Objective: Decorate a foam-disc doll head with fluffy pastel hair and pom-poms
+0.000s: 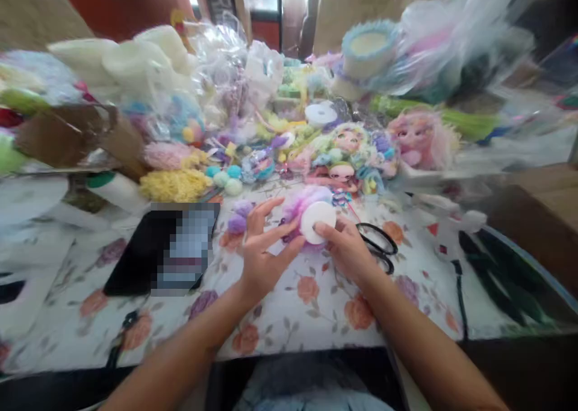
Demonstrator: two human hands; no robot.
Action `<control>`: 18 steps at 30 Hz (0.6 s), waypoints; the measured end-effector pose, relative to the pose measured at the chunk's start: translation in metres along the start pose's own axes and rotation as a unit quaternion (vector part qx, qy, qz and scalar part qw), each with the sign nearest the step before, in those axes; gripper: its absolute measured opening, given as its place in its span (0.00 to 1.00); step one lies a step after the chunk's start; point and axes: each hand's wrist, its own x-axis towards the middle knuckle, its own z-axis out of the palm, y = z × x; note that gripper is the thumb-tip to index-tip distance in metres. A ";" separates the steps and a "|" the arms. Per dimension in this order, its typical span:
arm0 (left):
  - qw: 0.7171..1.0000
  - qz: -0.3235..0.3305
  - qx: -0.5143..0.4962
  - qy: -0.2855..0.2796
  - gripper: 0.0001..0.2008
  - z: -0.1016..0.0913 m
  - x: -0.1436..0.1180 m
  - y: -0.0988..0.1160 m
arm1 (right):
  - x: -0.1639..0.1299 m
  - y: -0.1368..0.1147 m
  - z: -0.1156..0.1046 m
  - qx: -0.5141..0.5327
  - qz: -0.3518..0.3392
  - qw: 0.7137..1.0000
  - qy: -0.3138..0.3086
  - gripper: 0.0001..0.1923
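Both my hands meet over a fluffy purple-pink pompom [301, 203] with a round white disc [317, 221] on its near face. My right hand [347, 248] grips the pompom from the right, thumb on the disc. My left hand [264, 251] touches its left side with fingers spread. A smaller purple pompom [238, 218] lies just left of my left hand. Black scissors [382, 245] rest on the floral tablecloth [311, 315] right behind my right hand.
A black tablet [135, 254] lies at the left. Doll faces [347, 152], pastel balls [223, 178], a yellow fluffy tuft [174, 185], plastic bags and a foam ring [368, 47] crowd the back. Dark cables [460, 284] lie at the right.
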 end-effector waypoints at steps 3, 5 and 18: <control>1.000 0.006 0.009 -0.019 0.11 0.002 -0.003 -0.001 | -0.001 0.002 -0.002 0.001 0.015 1.000 0.009 0.12; 0.999 0.005 0.010 -0.033 0.12 0.002 -0.003 -0.001 | -0.002 0.002 -0.002 0.002 0.020 1.000 0.017 0.12; 0.996 0.063 0.064 -0.019 0.09 -0.003 0.004 0.010 | -0.001 -0.006 0.000 0.011 0.039 0.999 0.015 0.14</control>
